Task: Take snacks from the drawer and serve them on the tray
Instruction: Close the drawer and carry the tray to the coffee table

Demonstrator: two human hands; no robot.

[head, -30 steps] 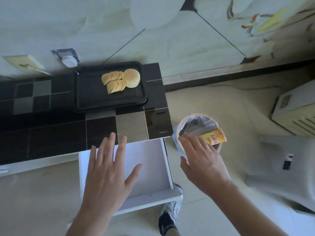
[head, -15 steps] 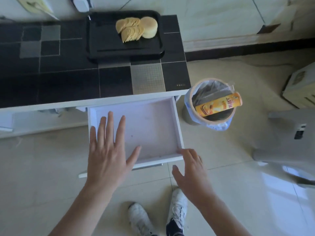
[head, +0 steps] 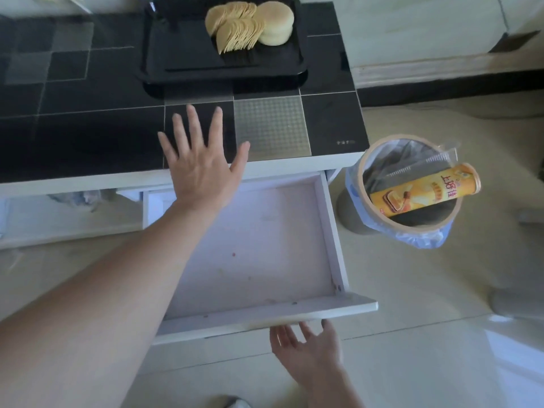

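A black tray (head: 182, 54) sits on the dark tiled cabinet top (head: 88, 128) at the back. On it lie fanned crisps (head: 235, 30) and a round pale cake (head: 276, 23). Below, the white drawer (head: 332, 231) is pulled out and I see nothing inside it. My left hand (head: 200, 163) is spread flat, fingers apart, over the cabinet's front edge above the drawer. My right hand (head: 306, 346) is open just beneath the drawer's front panel, fingertips at its lower edge.
A bin (head: 353, 213) with a blue liner stands on the floor right of the drawer, and a yellow crisp tube (head: 424, 191) lies across its top. A shoe tip (head: 235, 403) shows at the bottom edge. Pale floor tiles surround the cabinet.
My left hand moved forward from over the drawer to the cabinet edge. My right hand left the crisp tube on the bin and dropped to the drawer front. The view tilted downward.
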